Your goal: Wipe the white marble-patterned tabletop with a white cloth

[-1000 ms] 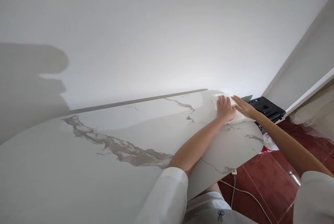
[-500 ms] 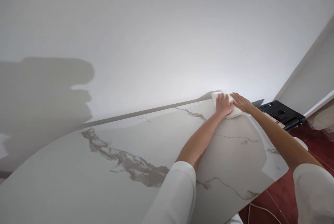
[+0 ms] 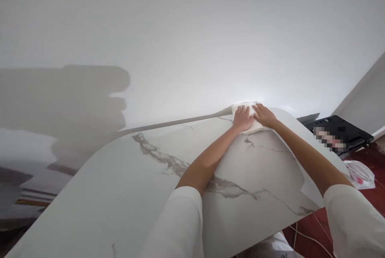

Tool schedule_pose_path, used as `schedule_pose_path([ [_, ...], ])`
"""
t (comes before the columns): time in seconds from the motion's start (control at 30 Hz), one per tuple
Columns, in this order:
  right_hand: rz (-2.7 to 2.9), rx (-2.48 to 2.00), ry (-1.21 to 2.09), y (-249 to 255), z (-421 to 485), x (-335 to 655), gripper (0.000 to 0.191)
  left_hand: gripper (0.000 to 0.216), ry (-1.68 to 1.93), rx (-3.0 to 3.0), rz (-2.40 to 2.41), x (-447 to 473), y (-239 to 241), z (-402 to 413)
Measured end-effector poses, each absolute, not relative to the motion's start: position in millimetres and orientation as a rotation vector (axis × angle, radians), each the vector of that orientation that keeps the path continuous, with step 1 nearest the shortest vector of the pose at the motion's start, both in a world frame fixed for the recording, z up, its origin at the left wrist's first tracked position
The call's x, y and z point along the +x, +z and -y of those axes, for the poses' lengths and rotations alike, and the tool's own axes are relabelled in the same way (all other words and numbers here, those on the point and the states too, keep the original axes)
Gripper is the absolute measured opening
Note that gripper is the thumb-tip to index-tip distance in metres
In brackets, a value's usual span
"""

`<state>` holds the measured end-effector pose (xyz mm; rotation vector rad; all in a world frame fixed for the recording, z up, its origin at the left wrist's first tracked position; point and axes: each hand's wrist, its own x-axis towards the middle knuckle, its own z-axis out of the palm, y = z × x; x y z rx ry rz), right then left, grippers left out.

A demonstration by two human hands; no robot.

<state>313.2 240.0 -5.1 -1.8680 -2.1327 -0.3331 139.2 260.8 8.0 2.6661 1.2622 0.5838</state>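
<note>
- Head view, hands: left hand point(image 3: 242, 117) and right hand point(image 3: 264, 115) lie side by side, thumbs nearly touching, both arms stretched far forward across the table.
- Hand state: both are flat and open, palms down, fingers extended and a little spread. Neither is closed around anything; each presses on the white cloth point(image 3: 253, 128).
- Cloth position: it lies directly under both palms at the far edge of the marble-patterned tabletop point(image 3: 135, 178), just beside the white wall point(image 3: 192, 29). A strip shows beyond the fingertips and another below the heels of the hands.
- Key relation: the cloth's long axis runs left to right along that far edge, across the line of the forearms. The left hand covers its left half and the right hand its right half, so neither is nearer.
- Sleeves: white sleeves point(image 3: 180, 226) fill the bottom of the frame.
- Surroundings: a black device point(image 3: 355, 130), partly blurred out, sits past the table's right end. A clear plastic bag point(image 3: 361, 172) lies on the red floor point(image 3: 373, 202) below it, and a white cable point(image 3: 303, 237) trails near the table's near edge.
</note>
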Motion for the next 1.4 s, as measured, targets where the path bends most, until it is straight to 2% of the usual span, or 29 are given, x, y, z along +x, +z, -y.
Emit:
schedule_pose_path([
  [0.53, 2.221, -1.773, -0.228, -4.4, -259.1, 84.4, 0.060, 0.053, 0.508, 2.724, -1.458, -76.1, -4.7, -277.5],
  [0.83, 2.244, -1.664, -0.072, -26.8, -287.5, 35.3, 0.059, 0.053, 0.556, 2.647, -1.455, -137.3, -37.5, -316.2],
  [1.03, 2.189, -1.596, 0.033, -35.8, -292.2, 1.8, 0.059, 0.056, 0.525, 2.638, -1.446, -177.1, -41.7, -321.9],
  [1.4, 2.158, -1.519, 0.080, -35.5, -248.6, -47.7, 0.060, 0.061, 0.527, 2.560, -1.502, -232.0, -41.5, -278.7],
])
